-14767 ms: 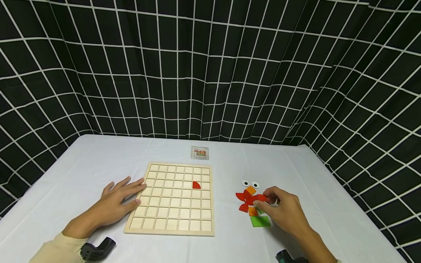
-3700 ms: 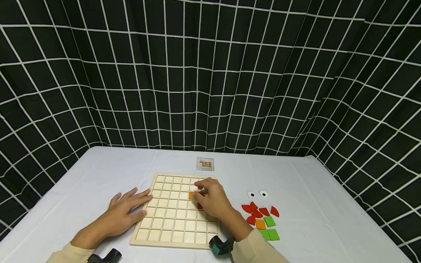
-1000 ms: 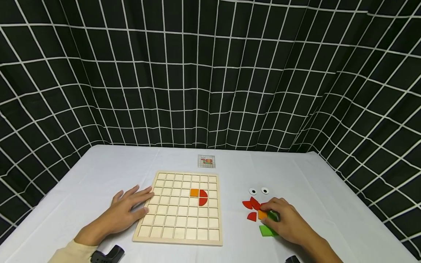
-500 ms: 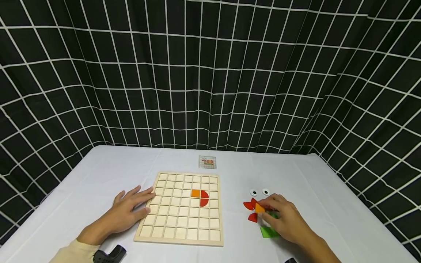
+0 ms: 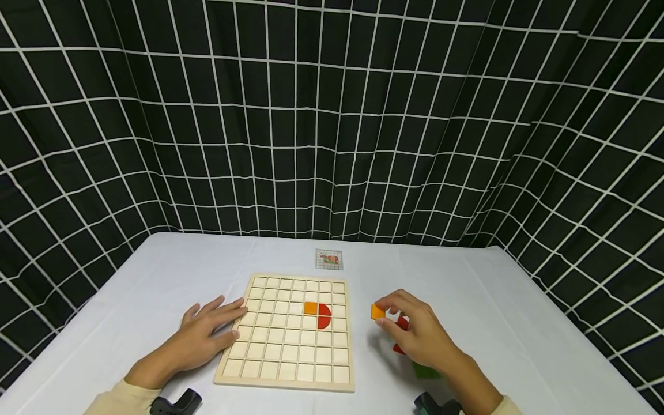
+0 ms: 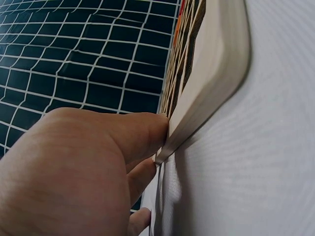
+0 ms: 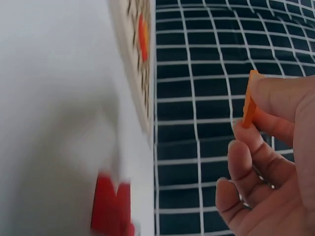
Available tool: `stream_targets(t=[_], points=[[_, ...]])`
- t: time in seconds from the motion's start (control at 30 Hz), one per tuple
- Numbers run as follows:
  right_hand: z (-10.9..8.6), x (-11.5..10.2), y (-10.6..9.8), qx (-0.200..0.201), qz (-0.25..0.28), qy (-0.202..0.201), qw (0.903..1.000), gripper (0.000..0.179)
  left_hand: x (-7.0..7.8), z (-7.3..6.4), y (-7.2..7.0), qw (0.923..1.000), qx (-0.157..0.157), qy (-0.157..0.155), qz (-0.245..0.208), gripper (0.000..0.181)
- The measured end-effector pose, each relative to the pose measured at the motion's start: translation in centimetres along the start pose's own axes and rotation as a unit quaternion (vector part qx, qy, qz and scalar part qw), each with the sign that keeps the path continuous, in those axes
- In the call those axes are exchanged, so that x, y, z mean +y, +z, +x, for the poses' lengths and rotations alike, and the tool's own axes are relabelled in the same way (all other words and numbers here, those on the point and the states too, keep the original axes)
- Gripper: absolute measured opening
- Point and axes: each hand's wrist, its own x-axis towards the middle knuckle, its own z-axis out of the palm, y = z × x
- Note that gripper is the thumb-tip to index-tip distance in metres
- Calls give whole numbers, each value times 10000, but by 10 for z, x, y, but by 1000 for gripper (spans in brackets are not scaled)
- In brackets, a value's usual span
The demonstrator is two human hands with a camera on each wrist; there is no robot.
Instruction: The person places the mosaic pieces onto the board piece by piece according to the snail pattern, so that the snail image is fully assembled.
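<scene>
My right hand [image 5: 417, 328] pinches an orange square tile [image 5: 378, 312] between thumb and fingers, off to the right of the wooden grid board [image 5: 284, 383]. In the right wrist view the orange tile [image 7: 250, 99] shows edge-on, raised above the table. On the board, another orange square [image 5: 310, 308] sits beside two red quarter-circle pieces [image 5: 324, 316] that together form a half circle. My left hand [image 5: 204, 340] lies with fingers spread at the board's left edge; the left wrist view shows its fingertips touching the wooden side [image 6: 197, 98].
Red pieces [image 5: 399, 349] and green squares [image 5: 426, 370] lie on the white table, partly hidden by my right hand and forearm. A small picture card [image 5: 329, 259] lies behind the board. A black curtain with white grid lines [image 5: 332, 144] encloses the table's back and sides.
My right hand took the orange tile from the pile and has lifted it leftward, toward the board. The second orange square reached the board earlier. My left hand stays at the board's edge.
</scene>
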Motion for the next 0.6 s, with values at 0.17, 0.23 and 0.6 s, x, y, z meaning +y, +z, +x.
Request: stream_targets(t=[0.17,0.23,0.6], points=[[18,-9,19,254,145,-41,9996,24,0,0,0,10000,-12,4,47,41],[25,-13,27,232,257,22,9994,23,0,0,0,10000,-17,-8,59,41],[48,-30,62,-114,638,372,9972,20,-1,1,0,9999,-27,-71,78,41]])
